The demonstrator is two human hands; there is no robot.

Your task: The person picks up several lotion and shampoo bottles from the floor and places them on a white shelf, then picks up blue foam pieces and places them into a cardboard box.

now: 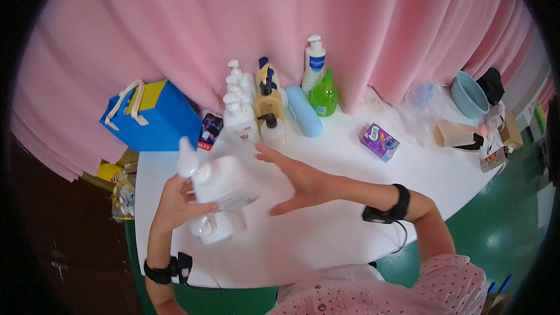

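My left hand (175,204) grips a white pump bottle (219,179), lifted and tilted over the white table (350,163), its pump head pointing up and left. My right hand (297,181) is flat and open, fingers spread, its palm against the bottle's right side. A second white bottle (216,227) lies on the table just below the held one, by my left hand. Both wrists carry black bands.
A cluster of pump bottles (251,111) stands at the back with a tall white bottle (314,64), a green bottle (324,96) and a light blue tube (303,111). A blue bag (151,116) sits at left, a purple box (379,141) at right, a blue bowl (468,96) far right.
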